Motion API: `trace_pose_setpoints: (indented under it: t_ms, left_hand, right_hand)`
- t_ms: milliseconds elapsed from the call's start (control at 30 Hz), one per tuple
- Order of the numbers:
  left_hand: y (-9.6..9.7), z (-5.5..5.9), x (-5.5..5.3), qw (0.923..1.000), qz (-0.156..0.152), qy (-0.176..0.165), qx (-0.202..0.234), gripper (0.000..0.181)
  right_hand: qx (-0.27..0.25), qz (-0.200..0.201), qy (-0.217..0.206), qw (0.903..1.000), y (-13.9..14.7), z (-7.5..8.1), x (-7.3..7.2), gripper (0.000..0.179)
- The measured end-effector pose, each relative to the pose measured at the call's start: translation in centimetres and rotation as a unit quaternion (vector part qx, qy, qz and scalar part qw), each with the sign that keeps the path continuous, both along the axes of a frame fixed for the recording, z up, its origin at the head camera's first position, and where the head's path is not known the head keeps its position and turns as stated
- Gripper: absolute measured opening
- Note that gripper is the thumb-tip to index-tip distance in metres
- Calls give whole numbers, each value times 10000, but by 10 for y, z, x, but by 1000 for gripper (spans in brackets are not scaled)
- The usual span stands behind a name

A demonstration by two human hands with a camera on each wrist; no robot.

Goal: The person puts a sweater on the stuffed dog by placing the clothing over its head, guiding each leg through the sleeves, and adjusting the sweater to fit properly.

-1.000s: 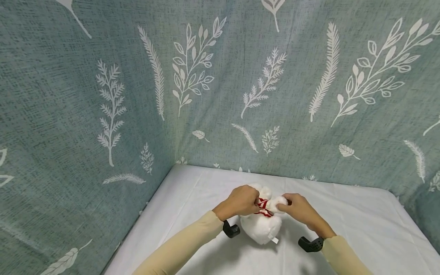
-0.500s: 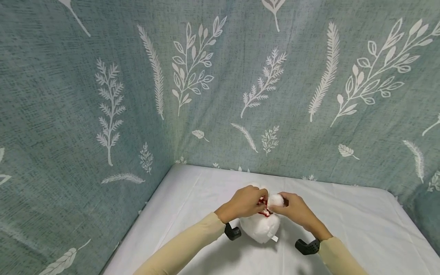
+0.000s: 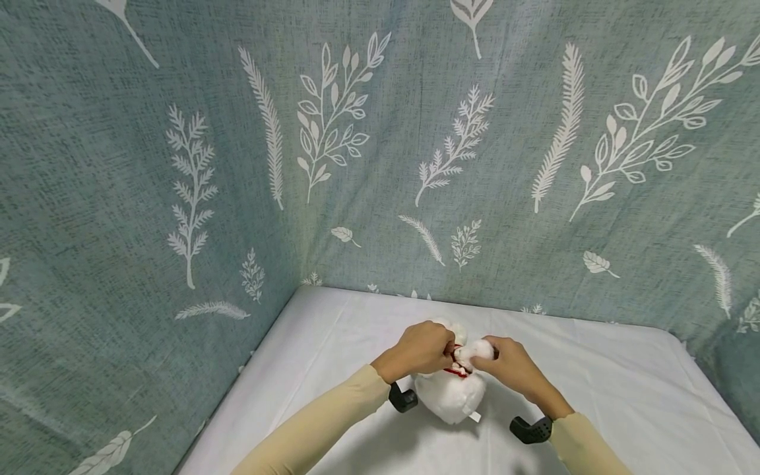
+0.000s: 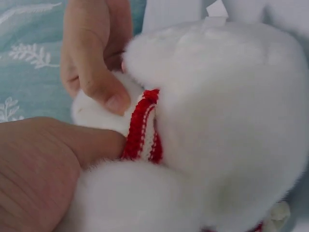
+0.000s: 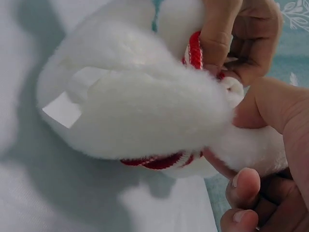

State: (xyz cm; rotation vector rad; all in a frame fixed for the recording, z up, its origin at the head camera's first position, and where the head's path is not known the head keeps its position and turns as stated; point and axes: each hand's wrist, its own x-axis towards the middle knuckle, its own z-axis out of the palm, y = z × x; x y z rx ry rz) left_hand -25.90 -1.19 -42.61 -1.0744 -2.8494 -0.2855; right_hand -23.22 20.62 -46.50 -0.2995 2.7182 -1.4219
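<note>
A fluffy white plush toy lies on the table, wearing a red-and-white knitted garment. My left hand pinches the garment's striped strap; in the left wrist view its thumb presses at the strap's edge. On the other side, my right hand grips a small rounded limb of the toy between thumb and fingers. The right wrist view shows a cream-coloured button-like piece between the two hands. More red knit shows along the toy's lower side. The toy's face is hidden.
A white cloth covers the table. Green-blue fabric with white leaf prints hangs behind and to the left. A white label sticks out of the toy. Each wrist wears a black camera mount.
Both hands stay at the toy with small shifts. The right hand has moved slightly left with the toy's limb, and dipped a little since half a second ago.
</note>
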Motion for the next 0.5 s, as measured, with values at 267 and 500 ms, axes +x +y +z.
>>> trace_pose_setpoints:
  t_ms: [267, 500]
  left_hand:
    - [-11, -7, -6, 9926, -397, -589, 988, 9]
    - [-30, -13, -5, 9810, -481, -891, 1654, 38]
  right_hand:
    - [103, -91, -62, 9999, 2, 0, 2, 30]
    - [270, -254, -150, 9992, 10, -2, 3, 36]
